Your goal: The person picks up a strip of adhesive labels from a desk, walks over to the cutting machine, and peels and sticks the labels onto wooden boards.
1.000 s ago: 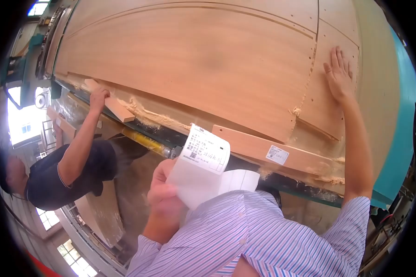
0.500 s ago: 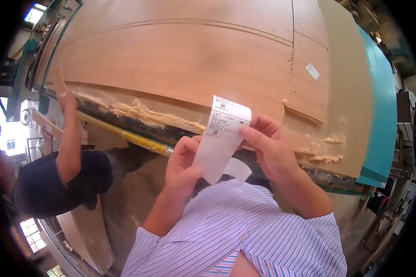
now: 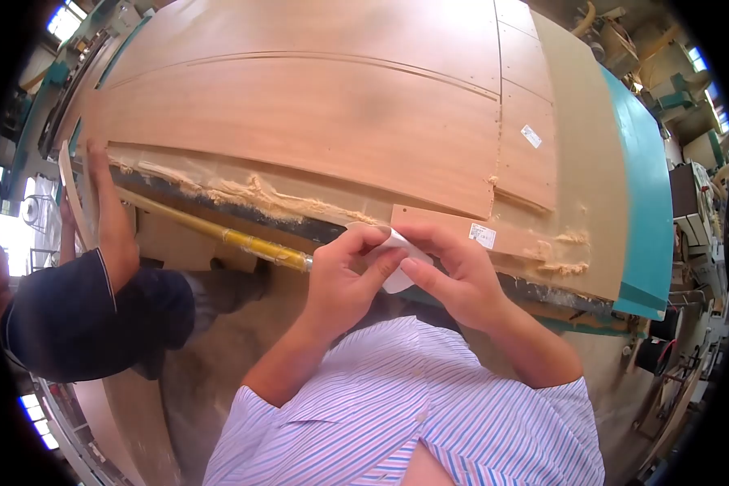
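Note:
My left hand pinches a white paper label strip between thumb and fingers. From the other side my right hand grips the same strip, its thumb near the left one. The strip is curled and folded between the hands, and no print on it can be read. Just past my right fingers, at the near edge of the wood panels, lies a narrow board with a printed white label on it.
Large wood panels cover the worktable, one carrying a label. Shredded wood waste lines the near edge, below which runs a yellow pole. To the left a co-worker in dark clothing holds a board.
The strip was stretched with its print showing; now it is bunched between my closer hands. The labelled narrow board has come into sight. The co-worker's arms have shifted left.

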Demonstrator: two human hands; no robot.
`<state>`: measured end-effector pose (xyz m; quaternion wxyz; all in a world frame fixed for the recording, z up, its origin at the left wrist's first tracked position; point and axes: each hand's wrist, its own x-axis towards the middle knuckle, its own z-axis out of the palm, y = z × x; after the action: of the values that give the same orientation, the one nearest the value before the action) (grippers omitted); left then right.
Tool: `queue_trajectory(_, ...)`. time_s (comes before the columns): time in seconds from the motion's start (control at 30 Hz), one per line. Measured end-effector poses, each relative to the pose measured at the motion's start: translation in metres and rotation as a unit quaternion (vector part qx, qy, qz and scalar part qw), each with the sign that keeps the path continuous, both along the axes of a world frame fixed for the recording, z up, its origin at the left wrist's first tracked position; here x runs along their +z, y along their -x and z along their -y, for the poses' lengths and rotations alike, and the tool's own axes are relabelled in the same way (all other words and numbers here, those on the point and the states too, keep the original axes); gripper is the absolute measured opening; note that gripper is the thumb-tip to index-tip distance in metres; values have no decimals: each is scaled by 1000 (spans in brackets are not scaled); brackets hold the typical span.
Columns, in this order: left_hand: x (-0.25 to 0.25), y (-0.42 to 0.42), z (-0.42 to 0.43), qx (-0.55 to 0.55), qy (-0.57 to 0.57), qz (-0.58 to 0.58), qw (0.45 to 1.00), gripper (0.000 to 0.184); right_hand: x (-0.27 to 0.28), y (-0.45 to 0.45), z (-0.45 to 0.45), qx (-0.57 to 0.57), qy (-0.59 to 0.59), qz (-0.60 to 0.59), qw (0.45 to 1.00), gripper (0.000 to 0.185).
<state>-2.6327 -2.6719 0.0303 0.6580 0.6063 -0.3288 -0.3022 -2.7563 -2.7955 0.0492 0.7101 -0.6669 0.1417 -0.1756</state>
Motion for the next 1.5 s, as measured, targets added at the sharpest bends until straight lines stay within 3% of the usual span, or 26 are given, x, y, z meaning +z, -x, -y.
queue_trajectory(0.3, 5, 1, -14, 27, -142, 81, 986, 22, -13, -6, -5, -15, -207, -86, 974, 16)
queue_trajectory(0.57, -15, 0, 16, -24, -100, -70, 992, 16, -37, -4, 50, -36, -308, -113, 944, 14)
queue_trajectory(0.67, -14, -2, 27, -17, -126, -167, 978, 12, -58, -2, 109, -82, -302, -93, 945, 16)
queue_trajectory(0.73, -13, -4, 33, -7, -118, -215, 969, 10, -78, 1, 172, -171, -299, -78, 936, 18)
queue_trajectory(0.83, -14, -11, 37, 14, -109, -236, 966, 14, -108, 10, 291, -294, -228, -99, 923, 21)
queue_trajectory(0.9, -23, -14, 37, 56, -72, -248, 964, 19, -162, 23, 394, -353, -159, -108, 916, 19)
queue_trajectory(1.03, -46, -14, 33, 166, -59, -228, 958, 29, -189, 8, 541, -518, -25, -162, 839, 24)
queue_trajectory(1.1, -37, -9, 44, 187, -86, -214, 955, 29, -195, -12, 605, -529, 86, -249, 807, 26)
queue_trajectory(1.17, -42, -3, 24, 212, -141, -241, 936, 51, -188, -32, 645, -516, 347, -302, 723, 27)
queue_trajectory(1.27, -22, 2, 51, 246, -171, -273, 914, 43, -187, -65, 675, -481, 505, -300, 651, 25)
queue_trajectory(1.4, 0, 14, 108, 321, -197, -245, 893, 40, -227, -83, 674, -361, 623, -234, 653, 22)
queue_trajectory(1.5, -1, 17, 120, 315, -196, -259, 892, 41, -239, -81, 667, -344, 575, -239, 702, 21)
